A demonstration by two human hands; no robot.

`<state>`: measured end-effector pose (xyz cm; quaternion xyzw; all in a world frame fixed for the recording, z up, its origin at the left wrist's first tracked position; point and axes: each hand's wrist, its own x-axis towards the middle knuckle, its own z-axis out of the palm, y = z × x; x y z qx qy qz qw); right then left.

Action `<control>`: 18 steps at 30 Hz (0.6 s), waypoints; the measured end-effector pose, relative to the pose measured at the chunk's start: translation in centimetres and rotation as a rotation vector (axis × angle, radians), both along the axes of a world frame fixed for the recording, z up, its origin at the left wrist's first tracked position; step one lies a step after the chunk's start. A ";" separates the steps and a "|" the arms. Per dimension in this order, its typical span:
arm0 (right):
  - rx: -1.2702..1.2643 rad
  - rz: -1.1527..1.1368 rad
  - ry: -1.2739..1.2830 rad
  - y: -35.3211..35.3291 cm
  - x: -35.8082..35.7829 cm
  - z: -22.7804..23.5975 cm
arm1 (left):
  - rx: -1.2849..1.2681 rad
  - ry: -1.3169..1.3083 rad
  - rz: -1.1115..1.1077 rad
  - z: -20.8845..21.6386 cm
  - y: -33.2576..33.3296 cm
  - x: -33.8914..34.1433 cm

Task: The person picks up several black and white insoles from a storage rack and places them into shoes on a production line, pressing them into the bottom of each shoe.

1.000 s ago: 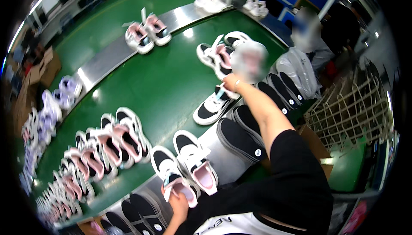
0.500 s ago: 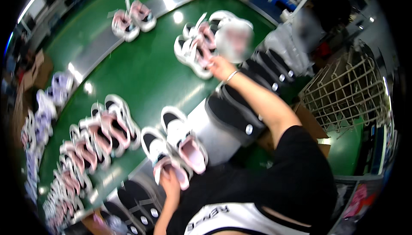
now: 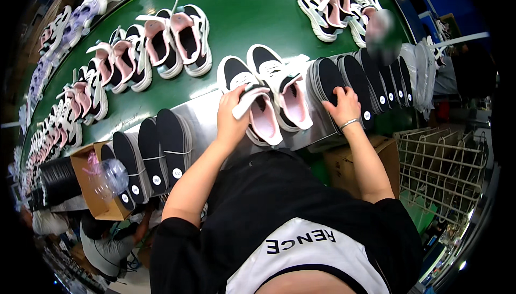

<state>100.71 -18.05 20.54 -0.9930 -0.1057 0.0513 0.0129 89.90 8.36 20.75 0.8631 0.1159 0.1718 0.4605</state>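
Note:
A pair of black, white and pink sneakers stands side by side in front of me, toes pointing away. My left hand (image 3: 234, 118) is closed on the left sneaker (image 3: 262, 118), pulling at its white tongue by the opening. The right sneaker (image 3: 293, 100) stands untouched beside it, its pink lining showing. My right hand (image 3: 343, 106), with a bracelet at the wrist, rests on a stack of black insoles (image 3: 325, 76) to the right of the pair. Its thumb and fingers are apart, and no insole is lifted.
More insole stacks (image 3: 173, 138) lie left of the pair on the metal edge (image 3: 207, 109). Rows of sneakers (image 3: 188, 41) stand on the green surface (image 3: 244, 9). An open carton (image 3: 91, 186) is at left, a wire basket (image 3: 441, 165) at right. A person (image 3: 105, 245) is at lower left.
My view has turned. My right hand has left the sneakers farther off and come back to the insoles near me. My left hand has moved to the near sneaker's tongue.

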 end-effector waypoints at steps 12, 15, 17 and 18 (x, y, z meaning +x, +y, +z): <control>0.785 0.043 -0.116 0.9 -0.8 8.0 | -0.451 0.139 0.097 -1.2 0.1 2.0; 0.597 0.693 -0.089 4.2 -3.3 12.8 | -0.281 0.143 0.175 -1.3 -0.5 2.3; 0.294 0.925 0.052 6.5 -4.8 12.5 | -0.289 0.127 0.214 -1.4 -0.7 2.5; 0.068 1.012 0.102 7.6 -5.7 11.8 | -0.293 0.095 0.258 -1.3 -0.6 2.4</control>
